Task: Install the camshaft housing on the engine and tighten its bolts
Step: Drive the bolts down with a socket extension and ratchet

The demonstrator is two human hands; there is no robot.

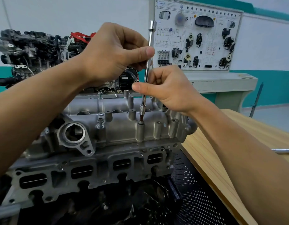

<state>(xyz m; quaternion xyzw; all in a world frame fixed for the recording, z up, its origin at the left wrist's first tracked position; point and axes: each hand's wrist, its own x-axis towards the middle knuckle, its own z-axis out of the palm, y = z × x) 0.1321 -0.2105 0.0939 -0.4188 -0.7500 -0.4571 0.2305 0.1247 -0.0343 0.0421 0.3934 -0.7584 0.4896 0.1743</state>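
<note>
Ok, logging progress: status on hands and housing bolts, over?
Left hand, right hand both pinch extension bar. Bit seated in bolt on camshaft housing. Nearby bolts stand proud. Tool path unobstructed.

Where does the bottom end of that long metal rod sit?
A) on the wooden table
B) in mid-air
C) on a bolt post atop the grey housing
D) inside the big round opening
C: the extension bar, pinched by the left hand and right hand, ends in a socket seated on a bolt post of the camshaft housing.
</note>
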